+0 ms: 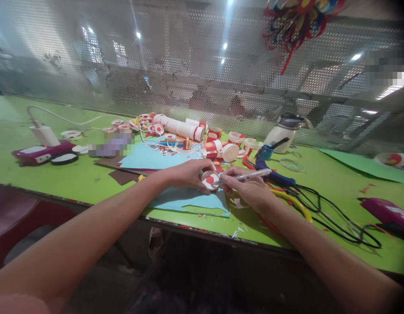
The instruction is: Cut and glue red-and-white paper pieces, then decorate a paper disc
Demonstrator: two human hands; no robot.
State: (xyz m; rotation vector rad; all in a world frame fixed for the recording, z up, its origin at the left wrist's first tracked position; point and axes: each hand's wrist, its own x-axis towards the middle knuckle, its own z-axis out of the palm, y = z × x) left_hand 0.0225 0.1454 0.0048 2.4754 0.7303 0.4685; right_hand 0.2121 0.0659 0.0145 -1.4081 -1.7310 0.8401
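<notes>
My left hand (193,173) is closed around the rim of a small round white paper piece (210,180) with a red shape on its face. In my right hand (242,185) is a slim, pale pen (252,175), its tip pointing left at the face of that round piece. Whether the tip touches cannot be made out. Both hands are over blue paper sheets (175,198) near the table's front edge. Just beyond them lie red and white paper cups (212,149) and paper scraps.
White paper rolls (178,126) lie behind the blue sheets. At right are a blue glue gun (275,173), black cables (335,222) and a white bottle (283,133). Purple power strips (41,152) sit at the left and far right. A perforated metal screen (188,65) stands behind the green table (100,185).
</notes>
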